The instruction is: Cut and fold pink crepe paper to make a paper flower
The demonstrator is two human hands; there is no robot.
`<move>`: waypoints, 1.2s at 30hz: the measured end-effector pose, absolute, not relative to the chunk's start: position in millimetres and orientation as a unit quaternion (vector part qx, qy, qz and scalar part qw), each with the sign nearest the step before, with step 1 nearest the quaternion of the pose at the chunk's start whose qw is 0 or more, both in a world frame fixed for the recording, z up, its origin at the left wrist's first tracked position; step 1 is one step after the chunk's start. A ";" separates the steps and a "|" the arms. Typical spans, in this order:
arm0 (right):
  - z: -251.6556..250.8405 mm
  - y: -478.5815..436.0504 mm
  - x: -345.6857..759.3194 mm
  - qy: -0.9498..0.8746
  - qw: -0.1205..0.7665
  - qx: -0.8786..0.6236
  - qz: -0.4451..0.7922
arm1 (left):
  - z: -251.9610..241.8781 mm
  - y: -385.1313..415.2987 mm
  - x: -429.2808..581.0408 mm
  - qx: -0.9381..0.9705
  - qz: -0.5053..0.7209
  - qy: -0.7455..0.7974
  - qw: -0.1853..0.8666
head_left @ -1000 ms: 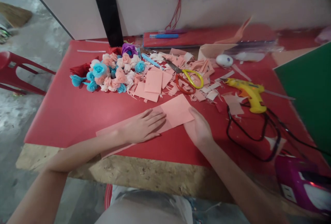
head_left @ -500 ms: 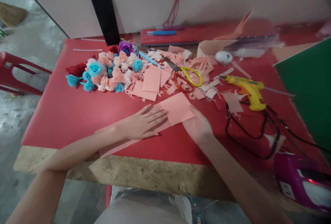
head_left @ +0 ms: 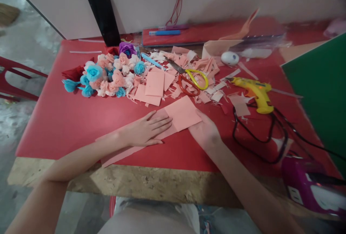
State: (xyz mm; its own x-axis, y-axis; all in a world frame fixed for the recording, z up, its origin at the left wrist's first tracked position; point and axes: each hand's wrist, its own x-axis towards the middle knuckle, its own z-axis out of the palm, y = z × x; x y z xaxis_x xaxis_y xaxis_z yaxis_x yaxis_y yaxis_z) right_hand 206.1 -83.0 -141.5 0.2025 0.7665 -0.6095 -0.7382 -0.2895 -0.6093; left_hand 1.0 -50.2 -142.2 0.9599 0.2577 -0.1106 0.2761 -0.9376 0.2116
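A long pink crepe paper strip point(head_left: 186, 114) lies slantwise on the red table, its right end folded over into a square flap. My left hand point(head_left: 144, 130) rests flat on the strip beside the fold, fingers stretched out. At the flap's right edge, my right hand point(head_left: 205, 130) holds the paper, the thumb along the edge and the other fingers partly hidden beneath. Just beyond the strip are cut pink paper rectangles point(head_left: 155, 83) and scissors point(head_left: 189, 77) with one yellow and one orange handle, lying on paper scraps.
Paper flowers point(head_left: 105, 73) in blue, pink and white cluster at the back left, near a black phone point(head_left: 104, 16) leaning on the wall. To the right lie a yellow glue gun point(head_left: 255, 91), its black cord point(head_left: 235, 133) and a purple device point(head_left: 305, 183). A green board point(head_left: 319, 93) stands beyond.
The whole view has shifted slightly, so things appear a little further left. Both hands keep nearly the same place on the paper.
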 end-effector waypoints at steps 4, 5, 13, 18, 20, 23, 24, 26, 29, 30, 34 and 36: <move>-146.2 -84.2 207.1 -0.029 0.601 -0.491 0.630 | -142.3 -49.7 0.9 0.985 -0.026 0.131 0.106; -147.2 -84.3 207.3 -0.034 0.602 -0.489 0.630 | -142.3 -49.6 0.8 0.986 -0.021 0.130 0.104; -145.3 -88.8 204.1 -0.091 0.601 -0.465 0.643 | -142.0 -49.9 0.9 0.989 0.007 0.122 0.083; -150.7 -102.9 198.2 -0.256 0.568 -0.511 0.592 | -142.7 -49.9 0.5 0.989 0.005 0.124 0.081; -153.4 -108.4 197.2 -0.293 0.559 -0.527 0.570 | -143.1 -49.7 0.4 0.989 0.000 0.125 0.079; -154.8 -113.6 197.5 -0.343 0.539 -0.535 0.553 | -143.7 -49.4 0.3 0.989 -0.003 0.126 0.074; -154.9 -114.6 197.9 -0.384 0.524 -0.538 0.537 | -143.9 -49.4 0.2 0.989 -0.002 0.126 0.072; -155.2 -115.6 199.0 -0.498 0.477 -0.533 0.490 | -144.4 -49.5 -0.3 0.990 0.003 0.126 0.069; -157.2 -116.0 199.9 -0.649 0.408 -0.497 0.406 | -145.6 -49.7 -0.9 0.990 0.014 0.126 0.069; -158.0 -115.9 199.9 -0.677 0.397 -0.487 0.383 | -146.1 -49.7 -1.1 0.989 0.015 0.127 0.070; -159.5 -115.5 198.2 -0.733 0.370 -0.467 0.328 | -146.8 -49.5 -1.1 0.989 0.016 0.126 0.075; -159.1 -115.3 196.9 -0.750 0.357 -0.456 0.321 | -145.8 -49.2 -0.6 0.990 0.023 0.119 0.078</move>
State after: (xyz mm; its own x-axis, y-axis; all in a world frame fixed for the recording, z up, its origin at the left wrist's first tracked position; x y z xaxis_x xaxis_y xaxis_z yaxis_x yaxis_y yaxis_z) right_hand 196.9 -115.3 -159.1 -0.3303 0.9122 0.2424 0.4548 0.3789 -0.8060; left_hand -0.6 -49.2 -145.8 0.9705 0.2396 0.0274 0.2323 -0.9594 0.1601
